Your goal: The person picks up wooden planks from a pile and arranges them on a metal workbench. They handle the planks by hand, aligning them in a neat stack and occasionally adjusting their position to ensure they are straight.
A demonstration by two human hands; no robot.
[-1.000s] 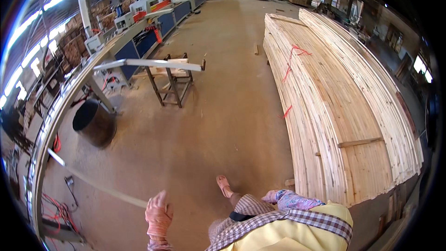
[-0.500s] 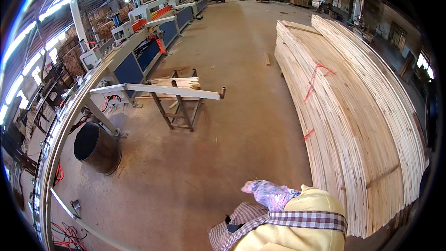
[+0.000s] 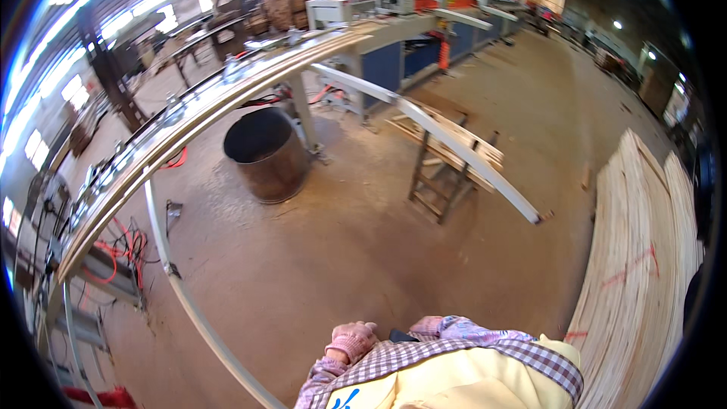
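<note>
Far left, a long railed bench (image 3: 182, 123) curves behind a brown drum (image 3: 273, 179). Bottom centre, 2 hands sit beside a checked apron (image 3: 432, 351) across the wearer's front: left hand (image 3: 354, 339), fingers curled; right hand (image 3: 425, 326), partly hidden. Whether either grips anything, I cannot tell. Far right, stacked pale boards (image 3: 630, 265).

From the person's head, the left one of two fisheye cameras is looking steeply down and ahead. The clothes (image 3: 454, 375) are filling the near edge, with the left hand (image 3: 353, 339) and right hand (image 3: 427, 326) showing close below the lens. Beyond them, the view is facing across the floor (image 3: 341, 257): the bench (image 3: 227, 96) is curving along the left, the machine (image 3: 382, 76) is receding toward the far right, and the stack (image 3: 628, 257) is bounding the near right. Straight edges are bending toward the dark rim.
</note>
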